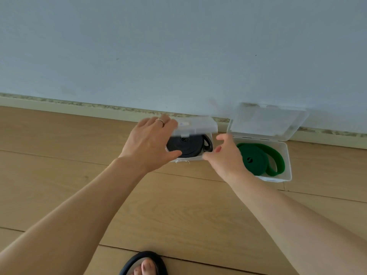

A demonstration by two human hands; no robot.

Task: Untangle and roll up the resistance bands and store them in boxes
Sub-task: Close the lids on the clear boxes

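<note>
Black band boxed with the lid half down, green one sitting in the open box next door.

Near to far: a sandalled foot (pixel 146 264) at 6 o'clock on the wood floor (pixel 59 155). The left hand (pixel 149 141) has its fingers clamped on the lid (pixel 195 125) and left edge of the clear box (pixel 190 158) holding the rolled black band (pixel 187 146). The right hand (pixel 226 155), fingers loosely apart, touches that box's right side. At 3 o'clock, the green band (pixel 260 158) lies coiled in the open box (pixel 287 161) against the wall (pixel 178 46).
</note>
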